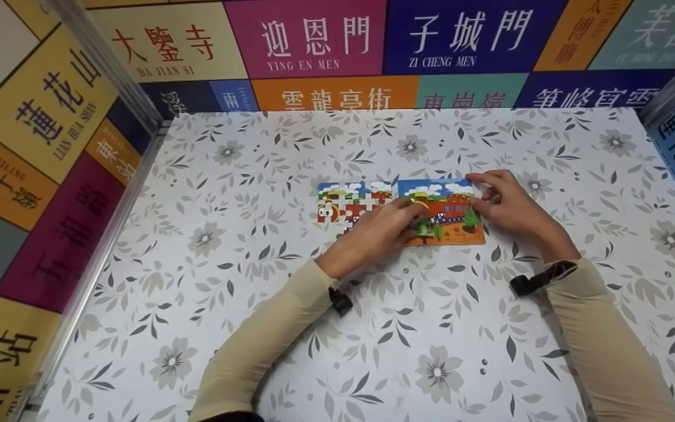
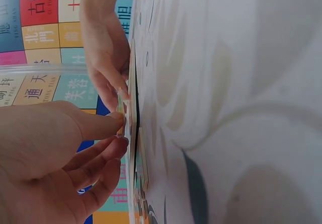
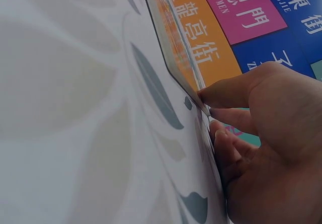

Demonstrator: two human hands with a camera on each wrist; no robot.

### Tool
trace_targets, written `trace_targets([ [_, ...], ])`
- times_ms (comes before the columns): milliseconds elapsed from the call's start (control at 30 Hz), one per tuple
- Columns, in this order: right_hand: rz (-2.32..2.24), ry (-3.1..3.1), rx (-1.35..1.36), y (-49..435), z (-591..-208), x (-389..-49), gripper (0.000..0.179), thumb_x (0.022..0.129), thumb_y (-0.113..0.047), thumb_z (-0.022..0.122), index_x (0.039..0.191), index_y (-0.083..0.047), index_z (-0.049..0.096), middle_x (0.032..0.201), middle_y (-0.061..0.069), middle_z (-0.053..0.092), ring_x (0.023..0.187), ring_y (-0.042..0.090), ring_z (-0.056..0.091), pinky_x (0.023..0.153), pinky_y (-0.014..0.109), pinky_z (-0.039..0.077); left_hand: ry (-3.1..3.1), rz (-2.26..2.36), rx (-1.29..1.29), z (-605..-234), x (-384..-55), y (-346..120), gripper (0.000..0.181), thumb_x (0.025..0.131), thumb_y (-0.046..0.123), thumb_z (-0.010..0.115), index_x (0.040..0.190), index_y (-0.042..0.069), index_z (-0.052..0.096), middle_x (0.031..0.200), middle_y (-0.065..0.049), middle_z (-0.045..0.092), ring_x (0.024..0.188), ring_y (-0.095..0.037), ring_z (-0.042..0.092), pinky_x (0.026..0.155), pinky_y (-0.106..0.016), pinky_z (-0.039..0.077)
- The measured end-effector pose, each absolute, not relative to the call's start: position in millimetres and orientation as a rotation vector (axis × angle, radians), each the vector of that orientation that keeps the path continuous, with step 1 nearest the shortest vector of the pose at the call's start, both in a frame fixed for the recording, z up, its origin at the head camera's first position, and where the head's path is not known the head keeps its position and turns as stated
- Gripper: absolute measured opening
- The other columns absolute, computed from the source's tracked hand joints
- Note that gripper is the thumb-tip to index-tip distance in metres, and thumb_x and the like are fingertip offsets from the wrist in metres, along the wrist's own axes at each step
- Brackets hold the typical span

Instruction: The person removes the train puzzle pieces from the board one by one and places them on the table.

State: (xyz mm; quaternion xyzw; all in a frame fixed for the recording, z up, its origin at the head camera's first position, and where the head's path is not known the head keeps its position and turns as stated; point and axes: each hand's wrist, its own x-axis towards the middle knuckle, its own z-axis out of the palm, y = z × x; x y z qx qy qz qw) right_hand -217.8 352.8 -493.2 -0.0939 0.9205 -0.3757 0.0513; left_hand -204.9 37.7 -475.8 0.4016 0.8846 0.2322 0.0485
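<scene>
A flat picture board [image 1: 454,220] with a red train scene lies on the table, with a glossy clear film [image 3: 173,5] showing along its edge. My left hand [image 1: 381,225] reaches over the board's left part. In the left wrist view its thumb and forefinger pinch a thin coloured piece [image 2: 121,126] close over the board; its full shape is hidden. My right hand [image 1: 513,202] holds the board's right edge near the top corner between thumb and fingers. Left of the board lie joined jigsaw pieces [image 1: 346,205] of a similar picture, partly covered by my left hand.
The table [image 1: 290,340] is covered in a white sheet with grey flowers and leaves. Colourful panels [image 1: 314,38] with Chinese place names stand along the back and both sides. Each wrist wears a small black camera [image 1: 340,300].
</scene>
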Motion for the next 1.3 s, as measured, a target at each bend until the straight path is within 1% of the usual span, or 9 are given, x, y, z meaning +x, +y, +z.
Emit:
trace_targets([
  [200,-1.140,2.792,-0.279,353.2,-493.2,-217.4,0.058,0.106,-0.017,0.068,0.161,-0.007,0.051,0.153,0.027,0.039,0.108,0.026,0.055,0.086,0.017,0.041,2.698,0.713,1.243,-473.3,-204.2,34.3,0.040,0.108,0.020,0.068,0.147,0.018,0.062,0.139,-0.003,0.063,0.116,-0.018,0.067,0.095,-0.030,0.059],
  [533,-1.106,2.784,-0.254,353.9,-493.5,-218.5,0.059,0.108,-0.021,0.067,0.163,-0.009,0.049,0.158,0.025,0.036,0.111,0.027,0.054,0.088,0.023,0.041,2.734,0.696,1.264,-468.7,-208.5,18.2,0.039,0.109,0.021,0.066,0.148,0.021,0.063,0.139,-0.005,0.065,0.120,-0.019,0.066,0.090,-0.036,0.061],
  [700,-1.093,2.782,-0.231,353.6,-493.8,-219.1,0.060,0.107,-0.021,0.067,0.163,-0.011,0.048,0.158,0.025,0.036,0.113,0.029,0.055,0.092,0.030,0.043,2.745,0.723,1.246,-468.5,-208.0,7.1,0.035,0.109,0.021,0.067,0.144,0.020,0.065,0.138,-0.004,0.065,0.120,-0.020,0.067,0.093,-0.039,0.061],
  [900,-1.102,2.779,-0.232,353.2,-493.8,-219.6,0.060,0.107,-0.020,0.067,0.163,-0.011,0.048,0.159,0.024,0.035,0.112,0.028,0.055,0.093,0.032,0.044,2.759,0.754,1.214,-469.9,-208.7,-11.4,0.039,0.107,0.014,0.067,0.146,0.017,0.063,0.146,-0.006,0.062,0.123,-0.023,0.069,0.098,-0.039,0.061],
  [933,-1.101,2.780,-0.228,353.0,-493.5,-219.8,0.060,0.107,-0.020,0.067,0.163,-0.011,0.048,0.160,0.024,0.035,0.113,0.028,0.056,0.093,0.032,0.045,2.752,0.774,1.215,-470.6,-209.2,-14.8,0.039,0.107,0.014,0.067,0.146,0.015,0.063,0.146,-0.007,0.063,0.121,-0.023,0.069,0.097,-0.039,0.061],
  [1000,-1.102,2.778,-0.228,352.4,-493.0,-219.8,0.060,0.107,-0.020,0.067,0.163,-0.011,0.048,0.160,0.024,0.035,0.113,0.029,0.056,0.093,0.033,0.045,2.735,0.804,1.204,-471.9,-209.4,-21.1,0.039,0.107,0.015,0.068,0.145,0.015,0.063,0.141,-0.008,0.064,0.113,-0.023,0.070,0.092,-0.039,0.061],
  [1067,-1.105,2.774,-0.228,352.2,-492.3,-219.4,0.060,0.107,-0.019,0.067,0.163,-0.010,0.048,0.160,0.024,0.035,0.113,0.030,0.055,0.094,0.034,0.045,2.712,0.832,1.180,-472.7,-209.9,-25.1,0.039,0.106,0.016,0.069,0.144,0.015,0.063,0.136,-0.008,0.065,0.105,-0.021,0.070,0.086,-0.039,0.060],
  [1133,-1.107,2.769,-0.211,352.3,-491.8,-219.3,0.061,0.107,-0.019,0.067,0.164,-0.012,0.048,0.160,0.024,0.035,0.114,0.031,0.055,0.095,0.036,0.045,2.699,0.839,1.156,-472.4,-210.4,-26.2,0.040,0.105,0.020,0.071,0.145,0.016,0.063,0.134,-0.008,0.066,0.101,-0.020,0.069,0.084,-0.040,0.059],
  [1300,-1.110,2.760,-0.184,352.6,-491.5,-219.1,0.061,0.106,-0.018,0.067,0.164,-0.014,0.048,0.160,0.022,0.035,0.116,0.030,0.055,0.097,0.036,0.045,2.715,0.750,1.140,-470.3,-209.9,-17.3,0.046,0.103,0.029,0.076,0.146,0.015,0.064,0.138,-0.007,0.067,0.113,-0.022,0.070,0.094,-0.040,0.061],
])
